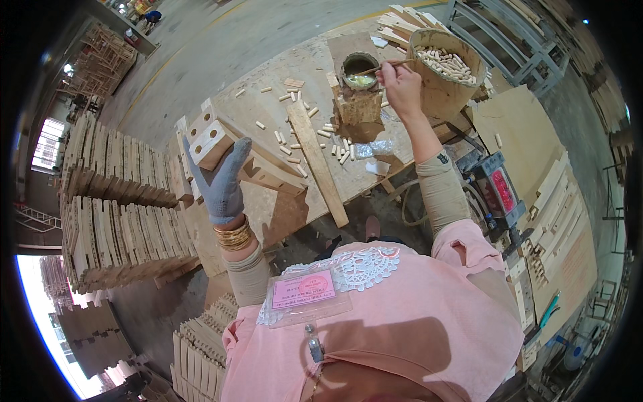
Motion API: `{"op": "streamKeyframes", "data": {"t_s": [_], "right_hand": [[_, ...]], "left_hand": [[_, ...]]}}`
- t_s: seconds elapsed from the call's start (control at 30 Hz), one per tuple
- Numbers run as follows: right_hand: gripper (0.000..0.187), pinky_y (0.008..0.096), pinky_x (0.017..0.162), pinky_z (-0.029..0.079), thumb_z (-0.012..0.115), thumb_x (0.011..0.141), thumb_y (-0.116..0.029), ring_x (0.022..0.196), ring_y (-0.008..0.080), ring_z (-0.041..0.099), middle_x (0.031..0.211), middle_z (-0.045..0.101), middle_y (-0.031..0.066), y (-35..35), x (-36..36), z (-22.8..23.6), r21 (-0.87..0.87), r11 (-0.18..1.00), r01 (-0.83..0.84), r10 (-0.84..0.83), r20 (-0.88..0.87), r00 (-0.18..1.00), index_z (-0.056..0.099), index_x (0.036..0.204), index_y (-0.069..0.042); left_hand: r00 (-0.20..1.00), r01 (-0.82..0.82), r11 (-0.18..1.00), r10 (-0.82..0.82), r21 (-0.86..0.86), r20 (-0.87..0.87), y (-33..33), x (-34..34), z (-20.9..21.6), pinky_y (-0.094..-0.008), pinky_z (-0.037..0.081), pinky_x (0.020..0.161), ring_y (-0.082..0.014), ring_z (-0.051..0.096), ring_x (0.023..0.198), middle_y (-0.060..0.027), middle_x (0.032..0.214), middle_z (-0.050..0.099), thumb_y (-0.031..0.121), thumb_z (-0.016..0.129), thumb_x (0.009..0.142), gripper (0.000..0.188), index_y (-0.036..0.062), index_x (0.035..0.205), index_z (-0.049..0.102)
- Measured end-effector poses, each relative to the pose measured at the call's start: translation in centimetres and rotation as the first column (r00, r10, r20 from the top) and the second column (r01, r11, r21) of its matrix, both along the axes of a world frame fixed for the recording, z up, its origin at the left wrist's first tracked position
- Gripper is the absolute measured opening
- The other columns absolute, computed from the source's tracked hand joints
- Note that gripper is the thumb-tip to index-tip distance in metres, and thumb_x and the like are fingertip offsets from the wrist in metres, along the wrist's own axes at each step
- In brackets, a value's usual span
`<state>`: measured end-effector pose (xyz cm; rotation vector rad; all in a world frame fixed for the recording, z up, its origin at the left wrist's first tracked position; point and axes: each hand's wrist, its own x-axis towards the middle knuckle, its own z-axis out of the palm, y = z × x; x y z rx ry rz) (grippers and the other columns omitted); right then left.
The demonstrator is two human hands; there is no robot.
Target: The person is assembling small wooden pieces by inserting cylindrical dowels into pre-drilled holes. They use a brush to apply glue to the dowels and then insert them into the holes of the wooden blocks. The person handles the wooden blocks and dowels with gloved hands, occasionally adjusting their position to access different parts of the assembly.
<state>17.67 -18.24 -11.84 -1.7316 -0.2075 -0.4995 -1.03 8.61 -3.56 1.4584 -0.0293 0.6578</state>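
My left hand (pixel 224 175), in a grey glove, is closed round the end of a pair of wooden pieces (pixel 212 142) with round drilled holes in their end faces. Their length slants away to the right, over the table. Bare and pinched, my right hand (pixel 400 86) holds a thin wooden stick (pixel 383 68). The stick's far end reaches into a small round pot (pixel 360 72) with pale glue-like liquid inside. Beneath the pot is a wooden block (pixel 360 110). Just right of that hand stands a round tub (pixel 447 63) of wooden dowels.
Loose dowels (pixel 345 151) and a long wooden strip (pixel 315 157) lie on the worktable (pixel 268 114). Tall stacks of wooden parts (pixel 127 234) rise on the left. To the right are a box with a red window (pixel 499 187) and a board (pixel 522 127) with wooden slats.
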Motion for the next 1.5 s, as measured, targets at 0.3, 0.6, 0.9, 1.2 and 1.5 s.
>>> {"op": "streamKeyframes", "data": {"t_s": [0.3,0.6,0.9,1.2,1.5], "right_hand": [[0.019,0.0234,0.054,0.050,0.051,0.086,-0.013,0.061,0.0129,0.062,0.072,0.065,0.0116,-1.5,-0.8,0.5,0.371,0.928,-0.037,0.047,-0.018,0.999,0.059,0.086,0.005],[0.012,0.0261,0.052,0.052,0.055,0.084,-0.009,0.060,0.0178,0.062,0.076,0.063,0.0155,-2.5,-1.7,-2.5,0.675,0.738,0.011,0.130,-0.158,0.979,0.054,0.087,0.003],[0.017,0.0254,0.049,0.050,0.054,0.087,-0.016,0.053,0.0152,0.058,0.071,0.062,0.0122,-2.2,-1.4,-3.8,0.836,0.517,0.185,0.125,-0.288,0.949,0.052,0.082,0.000],[0.016,0.0252,0.049,0.047,0.053,0.085,-0.017,0.058,0.0138,0.057,0.075,0.062,0.0111,-3.9,0.7,-3.7,0.917,0.360,0.172,0.252,-0.273,0.928,0.053,0.085,-0.001],[0.019,0.0255,0.057,0.049,0.051,0.084,-0.011,0.061,0.0128,0.060,0.080,0.065,0.0113,-4.5,-1.4,-1.3,0.813,0.579,0.064,0.216,-0.228,0.949,0.058,0.097,0.000]], "left_hand": [[1.000,0.007,1.000,-0.007,-0.021,0.004,-0.5,-0.4,0.4,-0.0277,0.046,0.082,-0.0158,0.053,0.094,-0.0075,0.104,0.053,-0.005,0.068,0.066,0.061,0.0018,0.119,0.041],[1.000,0.005,1.000,-0.005,0.029,0.009,-0.5,0.1,0.3,-0.0280,0.045,0.083,-0.0158,0.053,0.094,-0.0070,0.103,0.053,-0.004,0.069,0.065,0.060,0.0017,0.119,0.041],[1.000,0.010,1.000,-0.010,0.017,0.006,-0.9,-0.5,0.8,-0.0273,0.045,0.082,-0.0148,0.053,0.093,-0.0071,0.102,0.054,-0.005,0.069,0.066,0.058,0.0027,0.117,0.043],[0.998,0.032,0.997,-0.035,0.063,0.048,-2.2,-0.6,1.8,-0.0252,0.047,0.077,-0.0135,0.054,0.090,-0.0055,0.100,0.053,-0.007,0.069,0.066,0.055,0.0026,0.113,0.043],[0.998,0.039,0.998,-0.036,-0.049,0.057,-2.2,-0.6,1.5,-0.0260,0.050,0.076,-0.0145,0.055,0.092,-0.0070,0.102,0.053,-0.008,0.071,0.063,0.059,0.0039,0.113,0.042]]}}
